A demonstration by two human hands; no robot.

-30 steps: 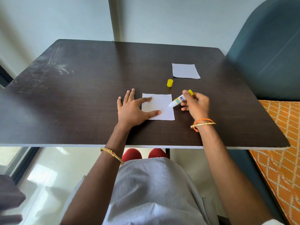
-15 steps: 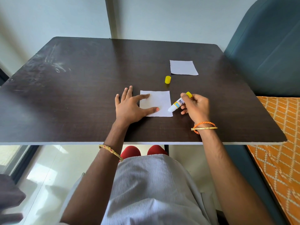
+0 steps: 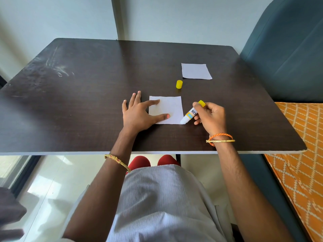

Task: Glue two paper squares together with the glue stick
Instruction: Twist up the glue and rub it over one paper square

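A white paper square (image 3: pixel 170 109) lies on the dark table (image 3: pixel 87 102) in front of me. My left hand (image 3: pixel 138 114) rests flat beside it, index finger and thumb pressing on its left part. My right hand (image 3: pixel 210 116) grips an uncapped glue stick (image 3: pixel 189 115), white with a yellow end. The stick tilts down to the left, its tip touching the paper's near right corner. A second white paper square (image 3: pixel 195 71) lies farther back on the right. The yellow cap (image 3: pixel 179 84) stands between the two squares.
A dark teal chair back (image 3: pixel 286 49) rises at the table's right side. An orange patterned cushion (image 3: pixel 300 154) lies below it. The table's near edge (image 3: pixel 70 152) runs just above my lap. A pale wall stands behind the table.
My right hand has slid the glue stick's tip down along the paper's right edge toward its near right corner. My left hand stays on the paper. The head view has shifted slightly.
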